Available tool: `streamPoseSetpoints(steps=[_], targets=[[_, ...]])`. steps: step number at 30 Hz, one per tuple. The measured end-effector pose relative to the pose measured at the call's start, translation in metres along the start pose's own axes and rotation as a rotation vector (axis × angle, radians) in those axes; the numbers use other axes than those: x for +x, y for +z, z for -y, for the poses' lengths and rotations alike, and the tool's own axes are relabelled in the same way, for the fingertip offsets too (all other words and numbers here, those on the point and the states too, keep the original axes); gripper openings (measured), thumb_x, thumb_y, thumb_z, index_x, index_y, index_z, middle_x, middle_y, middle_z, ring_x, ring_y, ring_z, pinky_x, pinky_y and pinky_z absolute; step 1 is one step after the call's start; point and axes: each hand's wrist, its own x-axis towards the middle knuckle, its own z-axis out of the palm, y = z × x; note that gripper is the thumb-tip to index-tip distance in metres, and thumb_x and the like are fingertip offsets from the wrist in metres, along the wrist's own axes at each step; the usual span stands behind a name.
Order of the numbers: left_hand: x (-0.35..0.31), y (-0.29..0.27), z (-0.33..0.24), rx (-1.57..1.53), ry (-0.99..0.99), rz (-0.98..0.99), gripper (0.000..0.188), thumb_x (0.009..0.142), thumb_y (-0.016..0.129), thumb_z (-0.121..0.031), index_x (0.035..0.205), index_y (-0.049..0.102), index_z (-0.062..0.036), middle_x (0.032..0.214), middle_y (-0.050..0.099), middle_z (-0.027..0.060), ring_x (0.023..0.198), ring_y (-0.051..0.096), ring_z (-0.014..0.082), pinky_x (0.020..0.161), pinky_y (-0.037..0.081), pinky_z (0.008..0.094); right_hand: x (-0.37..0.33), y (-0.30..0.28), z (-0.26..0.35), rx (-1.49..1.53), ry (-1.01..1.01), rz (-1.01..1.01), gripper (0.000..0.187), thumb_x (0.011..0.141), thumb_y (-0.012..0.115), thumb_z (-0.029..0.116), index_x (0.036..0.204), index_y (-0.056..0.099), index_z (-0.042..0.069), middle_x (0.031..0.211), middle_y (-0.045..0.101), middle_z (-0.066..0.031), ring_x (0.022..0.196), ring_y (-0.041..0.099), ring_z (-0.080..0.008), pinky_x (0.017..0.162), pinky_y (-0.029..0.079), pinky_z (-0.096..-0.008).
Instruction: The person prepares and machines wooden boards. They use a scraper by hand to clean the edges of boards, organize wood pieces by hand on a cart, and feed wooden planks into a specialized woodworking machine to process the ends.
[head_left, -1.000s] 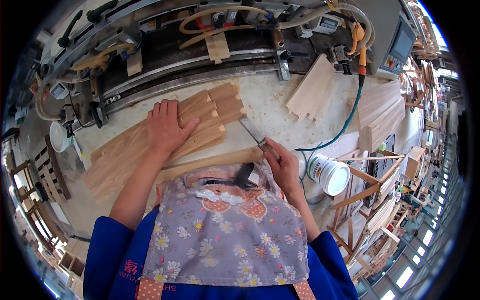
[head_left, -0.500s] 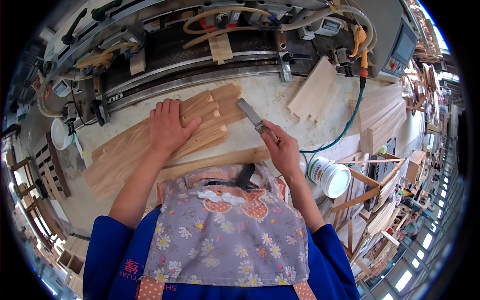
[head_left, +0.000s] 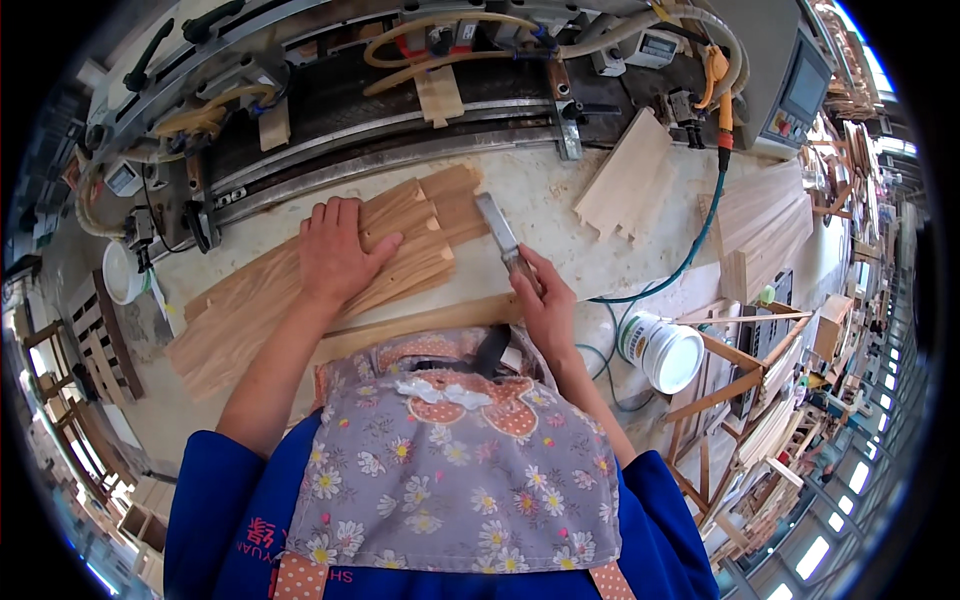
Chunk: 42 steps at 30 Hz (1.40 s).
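Observation:
My left hand [head_left: 338, 250] lies flat, fingers stretched and thumb out, on several brown wooden boards [head_left: 250, 305] that overlap in a slanting stack. Notched ends of these boards point right, and one shorter board [head_left: 455, 205] sticks out from beneath them. To the right of those ends, my right hand [head_left: 545, 300] is closed round the handle of a flat metal chisel [head_left: 495, 222]. Its broad blade points up and slightly left, apart from the boards. My palm and fingers partly hide the handle.
Ahead runs a machine bed with a metal rail [head_left: 380, 135], hoses and clamps. A pale notched board [head_left: 630, 180] lies right of the chisel, near a teal hose [head_left: 690, 262]. White buckets [head_left: 672, 358] stand right and left. A wooden strip [head_left: 430, 325] lies along the near edge.
My right hand has shifted a little to the left, and the chisel has turned more upright. My left hand and the boards have stayed in place.

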Motion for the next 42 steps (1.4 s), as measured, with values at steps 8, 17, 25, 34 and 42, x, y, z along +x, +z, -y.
streamPoseSetpoints(steps=[8, 17, 25, 34, 42], targets=[[0.002, -0.004, -0.002, 0.010, -0.019, 0.037, 0.060, 0.077, 0.069, -0.053, 0.110, 0.056, -0.0037, 0.103, 0.057, 0.0117, 0.100, 0.052, 0.0293, 0.085, 0.041, 0.0419, 0.019, 0.005, 0.019, -0.331, -0.186, -0.026, 0.038, 0.091, 0.064, 0.011, 0.129, 0.060, 0.009, 0.109, 0.069, -0.0131, 0.092, 0.068, -0.0199, 0.083, 0.051, -0.0309], [0.000, -0.003, -0.008, -0.001, -0.011, 0.022, 0.059, 0.077, 0.068, -0.053, 0.108, 0.056, -0.0039, 0.104, 0.057, 0.0114, 0.100, 0.052, 0.0289, 0.086, 0.040, 0.0417, 0.006, -0.039, 0.010, -0.019, 0.099, 0.068, 0.038, 0.093, 0.064, 0.013, 0.130, 0.061, 0.010, 0.082, 0.065, 0.0005, 0.070, 0.056, -0.0078, 0.067, 0.047, -0.0224], [-0.012, -0.001, -0.014, -0.037, 0.039, 0.010, 0.057, 0.076, 0.069, -0.053, 0.105, 0.056, -0.0052, 0.102, 0.056, 0.0105, 0.097, 0.051, 0.0286, 0.084, 0.040, 0.0413, 0.018, -0.048, 0.033, -0.299, -0.011, 0.174, 0.035, 0.092, 0.064, 0.011, 0.127, 0.062, 0.008, 0.108, 0.071, -0.0103, 0.090, 0.062, -0.0112, 0.084, 0.049, -0.0261], [-0.012, 0.000, -0.014, -0.040, 0.038, 0.009, 0.056, 0.076, 0.070, -0.052, 0.104, 0.056, -0.0055, 0.101, 0.056, 0.0105, 0.096, 0.051, 0.0286, 0.084, 0.039, 0.0412, 0.043, -0.027, 0.015, 0.037, 0.153, 0.053, 0.035, 0.094, 0.063, 0.017, 0.128, 0.063, 0.008, 0.080, 0.067, -0.0009, 0.061, 0.051, -0.0040, 0.054, 0.042, -0.0208], [-0.012, 0.000, -0.014, -0.033, 0.045, -0.008, 0.056, 0.076, 0.070, -0.053, 0.103, 0.056, -0.0058, 0.101, 0.056, 0.0104, 0.096, 0.051, 0.0286, 0.084, 0.040, 0.0414, 0.062, -0.069, 0.040, -0.156, 0.160, 0.284, 0.033, 0.092, 0.064, 0.014, 0.124, 0.065, 0.006, 0.075, 0.065, -0.0022, 0.071, 0.055, -0.0065, 0.067, 0.046, -0.0238]])
